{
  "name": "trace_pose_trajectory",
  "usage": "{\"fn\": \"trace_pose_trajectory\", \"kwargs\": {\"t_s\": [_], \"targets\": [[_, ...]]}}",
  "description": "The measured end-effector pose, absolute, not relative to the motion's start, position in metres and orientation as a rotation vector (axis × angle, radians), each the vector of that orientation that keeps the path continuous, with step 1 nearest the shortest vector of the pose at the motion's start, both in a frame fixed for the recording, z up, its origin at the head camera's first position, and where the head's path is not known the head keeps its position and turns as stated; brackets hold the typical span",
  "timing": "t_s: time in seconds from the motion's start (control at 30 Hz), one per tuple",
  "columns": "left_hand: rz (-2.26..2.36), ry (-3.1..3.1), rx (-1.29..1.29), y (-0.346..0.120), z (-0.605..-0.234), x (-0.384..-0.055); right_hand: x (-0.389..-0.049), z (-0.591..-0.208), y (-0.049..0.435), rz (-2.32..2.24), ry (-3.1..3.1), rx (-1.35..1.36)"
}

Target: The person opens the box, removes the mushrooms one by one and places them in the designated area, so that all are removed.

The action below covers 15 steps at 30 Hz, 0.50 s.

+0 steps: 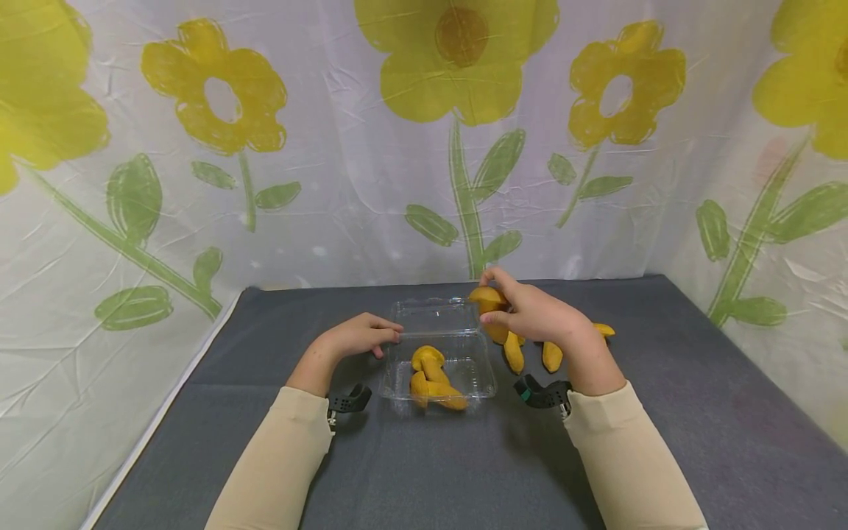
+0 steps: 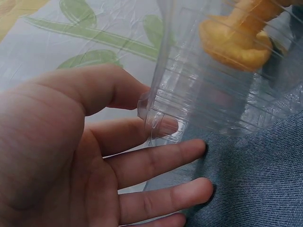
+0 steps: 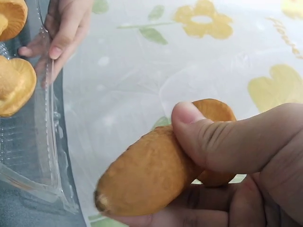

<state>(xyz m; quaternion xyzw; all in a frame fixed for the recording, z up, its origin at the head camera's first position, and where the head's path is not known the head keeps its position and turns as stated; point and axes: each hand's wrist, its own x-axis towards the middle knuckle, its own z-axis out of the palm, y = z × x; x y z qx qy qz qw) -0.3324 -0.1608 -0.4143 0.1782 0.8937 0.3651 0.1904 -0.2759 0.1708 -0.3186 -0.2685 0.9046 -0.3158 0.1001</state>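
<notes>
A clear plastic clamshell container point(image 1: 489, 368) lies with its lid point(image 1: 433, 316) folded back on the dark cloth. Inside it are yellow-orange mushrooms, one point(image 1: 429, 361) upright-looking and another point(image 1: 445, 395) lying nearer the front wall. My left hand point(image 1: 358, 336) pinches the container's left edge between thumb and index finger, the other fingers extended beneath, as the left wrist view shows. Just beyond the container's right side, my right hand point(image 1: 539, 313) holds an orange-brown mushroom point(image 3: 147, 175) above the cloth. Its thumb presses the thick stem; the cap is partly hidden behind the thumb.
More yellow mushrooms point(image 1: 513, 353) lie on the cloth right of the container, some partly covered by the right hand and forearm. The dark grey cloth point(image 1: 424, 471) covers the table. A white flower-patterned curtain point(image 1: 331, 221) stands behind and along both sides.
</notes>
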Motion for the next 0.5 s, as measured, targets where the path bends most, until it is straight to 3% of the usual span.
{"fn": "trace_pose_trajectory", "kwargs": {"t_s": [0.5], "targets": [[1.049, 2.504, 0.498, -0.161, -0.416, -0.334, -0.278, -0.316, 0.184, -0.874, 2.755, -0.593]]}}
